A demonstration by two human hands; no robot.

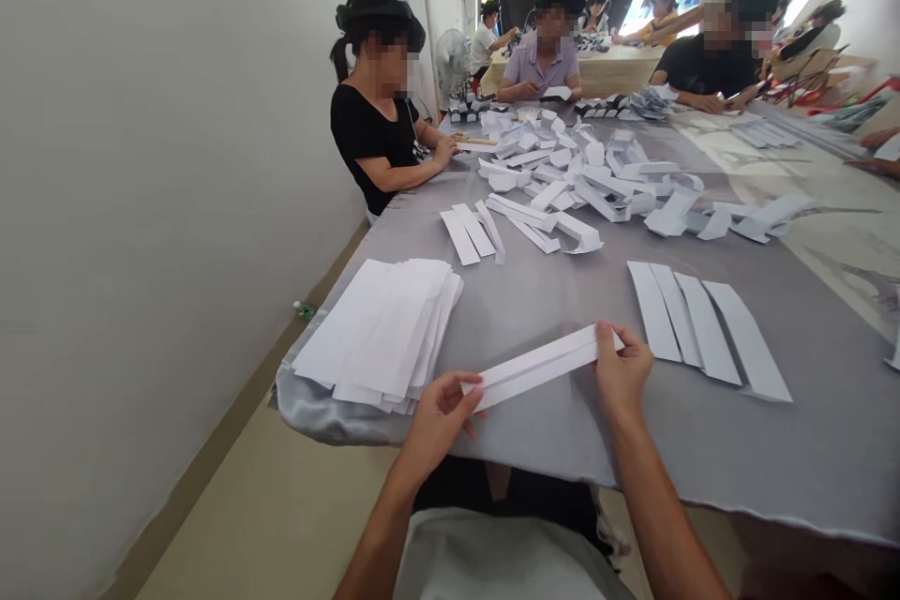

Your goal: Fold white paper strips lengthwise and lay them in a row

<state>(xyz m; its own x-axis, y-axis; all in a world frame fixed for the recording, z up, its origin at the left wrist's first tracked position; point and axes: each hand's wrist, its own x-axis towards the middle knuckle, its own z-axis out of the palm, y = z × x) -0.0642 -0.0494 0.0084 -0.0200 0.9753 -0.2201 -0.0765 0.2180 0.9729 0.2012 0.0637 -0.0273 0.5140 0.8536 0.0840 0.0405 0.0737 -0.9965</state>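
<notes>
A long folded white paper strip (538, 366) is stretched between my two hands, above the near edge of the grey-covered table. My left hand (450, 403) pinches its left end, thumb on top. At the right end, my right hand (620, 361) grips the paper between thumb and fingers. A crease or seam runs along the strip's length. Left of my hands lies a stack of white paper sheets (383, 328). Several flat white strips (707, 328) lie side by side to the right of my right hand.
Beyond my hands, a pile of folded white papers (577, 164) covers the middle of the grey table (555, 286). A few strips (468, 232) lie nearer. A person in black (380, 131) sits at the left edge; others sit across. A wall stands left.
</notes>
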